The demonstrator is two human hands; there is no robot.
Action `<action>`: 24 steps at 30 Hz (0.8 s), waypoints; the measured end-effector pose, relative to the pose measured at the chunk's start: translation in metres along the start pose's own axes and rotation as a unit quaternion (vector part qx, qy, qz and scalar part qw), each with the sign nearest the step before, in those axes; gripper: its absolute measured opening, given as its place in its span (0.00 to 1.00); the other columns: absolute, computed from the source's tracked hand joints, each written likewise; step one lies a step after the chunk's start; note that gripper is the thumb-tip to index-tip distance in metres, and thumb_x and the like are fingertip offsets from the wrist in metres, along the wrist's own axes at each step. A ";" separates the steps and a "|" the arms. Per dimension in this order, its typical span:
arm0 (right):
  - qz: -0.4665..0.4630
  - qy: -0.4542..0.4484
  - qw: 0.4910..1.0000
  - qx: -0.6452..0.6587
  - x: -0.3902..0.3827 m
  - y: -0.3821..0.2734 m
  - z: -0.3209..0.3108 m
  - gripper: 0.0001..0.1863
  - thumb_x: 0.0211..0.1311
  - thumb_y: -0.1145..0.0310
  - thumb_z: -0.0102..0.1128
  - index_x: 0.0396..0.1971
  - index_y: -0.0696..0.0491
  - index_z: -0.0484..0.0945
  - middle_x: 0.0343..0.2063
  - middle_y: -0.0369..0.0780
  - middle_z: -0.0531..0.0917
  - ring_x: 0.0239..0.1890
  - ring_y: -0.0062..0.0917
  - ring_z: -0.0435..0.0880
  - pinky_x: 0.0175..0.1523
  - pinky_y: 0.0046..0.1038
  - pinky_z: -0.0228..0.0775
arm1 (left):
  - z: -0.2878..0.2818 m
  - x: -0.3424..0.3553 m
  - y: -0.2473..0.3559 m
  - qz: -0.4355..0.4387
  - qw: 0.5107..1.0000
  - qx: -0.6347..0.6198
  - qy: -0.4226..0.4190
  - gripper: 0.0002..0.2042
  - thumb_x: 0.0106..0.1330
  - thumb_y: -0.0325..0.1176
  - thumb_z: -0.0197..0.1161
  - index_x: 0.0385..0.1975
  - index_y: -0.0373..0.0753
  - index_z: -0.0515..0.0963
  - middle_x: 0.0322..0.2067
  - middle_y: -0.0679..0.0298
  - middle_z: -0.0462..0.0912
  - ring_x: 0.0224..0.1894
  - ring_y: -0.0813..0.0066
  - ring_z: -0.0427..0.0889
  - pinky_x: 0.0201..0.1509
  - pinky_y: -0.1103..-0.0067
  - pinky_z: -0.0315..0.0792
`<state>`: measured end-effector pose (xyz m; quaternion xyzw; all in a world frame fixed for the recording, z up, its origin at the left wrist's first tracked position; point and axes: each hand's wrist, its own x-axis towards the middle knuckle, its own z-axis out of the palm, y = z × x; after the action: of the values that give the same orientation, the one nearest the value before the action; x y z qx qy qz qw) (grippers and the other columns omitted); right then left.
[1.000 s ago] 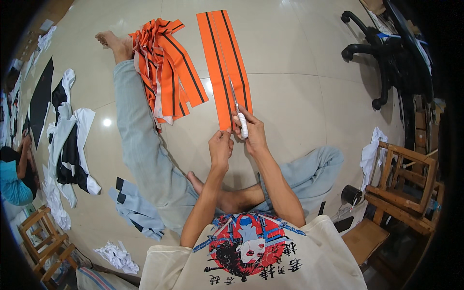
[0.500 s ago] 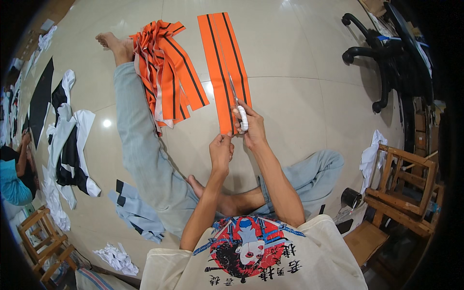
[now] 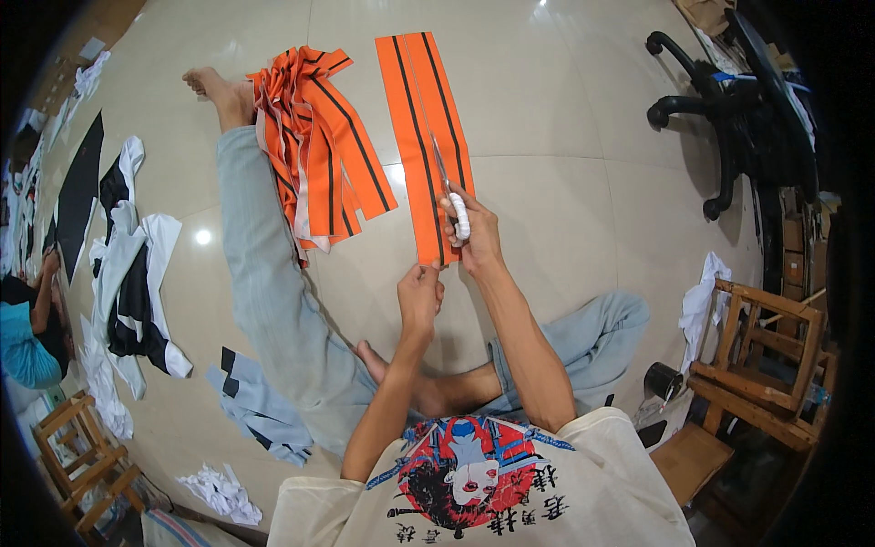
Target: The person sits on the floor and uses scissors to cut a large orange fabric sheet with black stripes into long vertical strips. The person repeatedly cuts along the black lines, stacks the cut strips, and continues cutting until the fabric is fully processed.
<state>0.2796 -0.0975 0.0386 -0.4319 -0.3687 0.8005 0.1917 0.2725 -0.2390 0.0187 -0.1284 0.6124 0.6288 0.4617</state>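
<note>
An orange fabric strip with black lines (image 3: 396, 100) lies lengthwise in front of me, split by a thin lengthwise line. My left hand (image 3: 419, 296) pinches its near end, fingers closed. My right hand (image 3: 476, 239) is closed round the white-wrapped handle of scissors (image 3: 461, 217), whose blades lie along the middle of the strip, pointing away from me. Just left of the strip, a crumpled heap of similar orange pieces (image 3: 328, 182) lies beside my bare left foot.
Black and white fabric pieces (image 3: 137, 264) and light blue scraps (image 3: 260, 410) lie at left. A person in turquoise (image 3: 27, 333) sits at the far left. A wheeled chair (image 3: 729, 118), wooden stools (image 3: 766, 356) and a black cylinder (image 3: 663, 378) stand at right.
The scissors and my right hand have moved farther forward along the strip. My left hand stays at the near end. The whole view has shifted slightly.
</note>
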 end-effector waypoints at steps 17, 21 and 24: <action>-0.010 0.001 1.000 -0.012 0.027 -0.009 0.014 0.29 0.61 0.71 0.72 0.63 0.59 0.77 0.25 0.32 0.82 0.18 0.13 0.75 0.19 0.16 0.61 | -0.003 0.003 -0.006 0.014 1.000 0.004 -0.006 0.14 0.76 0.42 0.61 0.36 0.35 0.78 0.13 0.72 0.69 0.11 0.87 0.59 0.14 0.83 0.49; -0.013 -0.009 1.000 -0.013 0.033 -0.006 0.012 0.30 0.61 0.71 0.72 0.63 0.59 0.77 0.26 0.32 0.83 0.18 0.13 0.76 0.19 0.16 0.62 | -0.002 0.003 -0.005 0.012 1.000 0.002 -0.009 0.14 0.76 0.41 0.62 0.36 0.36 0.78 0.13 0.72 0.69 0.11 0.87 0.59 0.15 0.83 0.49; -0.010 -0.006 1.000 -0.018 0.032 -0.008 0.013 0.30 0.60 0.72 0.71 0.63 0.59 0.77 0.26 0.32 0.83 0.18 0.13 0.76 0.18 0.16 0.61 | -0.002 0.002 -0.005 0.015 1.000 -0.010 -0.009 0.13 0.76 0.41 0.62 0.35 0.37 0.78 0.13 0.72 0.70 0.12 0.87 0.59 0.15 0.83 0.49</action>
<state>0.2509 -0.0782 0.0315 -0.4266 -0.3887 0.7944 0.1892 0.2742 -0.2409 0.0140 -0.1179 0.6037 0.6432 0.4560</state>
